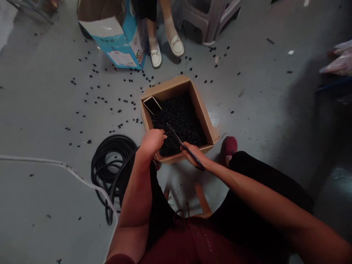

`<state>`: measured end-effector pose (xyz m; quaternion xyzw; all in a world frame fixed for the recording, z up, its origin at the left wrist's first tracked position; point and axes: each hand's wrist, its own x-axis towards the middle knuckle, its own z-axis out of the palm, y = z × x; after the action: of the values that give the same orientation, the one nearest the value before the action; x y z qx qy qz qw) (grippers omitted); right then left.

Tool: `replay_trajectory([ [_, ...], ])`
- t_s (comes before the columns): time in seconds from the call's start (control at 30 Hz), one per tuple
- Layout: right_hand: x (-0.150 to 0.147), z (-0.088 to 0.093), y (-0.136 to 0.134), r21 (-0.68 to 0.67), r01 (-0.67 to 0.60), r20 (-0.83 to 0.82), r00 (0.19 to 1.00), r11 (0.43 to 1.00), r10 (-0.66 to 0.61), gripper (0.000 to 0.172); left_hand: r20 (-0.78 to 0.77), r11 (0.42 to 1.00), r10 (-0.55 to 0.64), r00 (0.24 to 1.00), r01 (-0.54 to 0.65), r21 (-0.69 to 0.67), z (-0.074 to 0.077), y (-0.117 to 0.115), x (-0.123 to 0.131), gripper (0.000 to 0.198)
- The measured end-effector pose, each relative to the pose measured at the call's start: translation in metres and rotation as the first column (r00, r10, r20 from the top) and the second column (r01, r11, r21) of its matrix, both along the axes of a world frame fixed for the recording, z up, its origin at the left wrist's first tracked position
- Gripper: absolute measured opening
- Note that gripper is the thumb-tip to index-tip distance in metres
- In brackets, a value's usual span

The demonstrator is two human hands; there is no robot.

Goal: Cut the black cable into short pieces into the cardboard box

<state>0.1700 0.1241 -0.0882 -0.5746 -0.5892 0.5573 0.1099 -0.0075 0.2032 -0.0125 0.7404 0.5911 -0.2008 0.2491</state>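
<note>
In the head view, the left hand is closed around the end of the black hose, above the near edge of the cardboard box. Just beside it, the right hand grips the scissors, whose blades point over the black pieces in the box.

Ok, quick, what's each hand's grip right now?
Left hand: closed, apparently around the end of the black hose, over the cardboard box.
Right hand: closed, holding the scissors.
</note>
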Motion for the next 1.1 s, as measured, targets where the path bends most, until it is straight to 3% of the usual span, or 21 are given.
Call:
replay_trajectory([
  [0.17, -0.001, -0.006, -0.005, -0.005, 0.009, -0.023, 1.000, 1.000, -0.009, 0.016, -0.006, 1.000, 0.001, 1.000, -0.001, -0.026, 0.002, 0.001, 0.001, 0.027],
  [0.47, 0.000, 0.012, -0.007, -0.081, -0.023, 0.013, 1.000, 0.996, 0.024, 0.012, -0.060, 0.994, -0.056, 0.997, 0.050, -0.102, 0.009, 0.003, 0.008, 0.029],
  [0.63, 0.004, 0.019, -0.001, -0.016, -0.053, 0.073, 0.996, 0.998, 0.054, 0.035, -0.068, 0.994, -0.041, 0.997, 0.034, -0.104, 0.009, 0.003, 0.009, 0.031],
  [1.1, 0.000, 0.001, -0.012, 0.010, -0.126, 0.075, 0.989, 0.992, 0.124, 0.039, -0.155, 0.992, -0.049, 0.987, 0.030, -0.124, -0.002, 0.001, 0.010, 0.032],
])
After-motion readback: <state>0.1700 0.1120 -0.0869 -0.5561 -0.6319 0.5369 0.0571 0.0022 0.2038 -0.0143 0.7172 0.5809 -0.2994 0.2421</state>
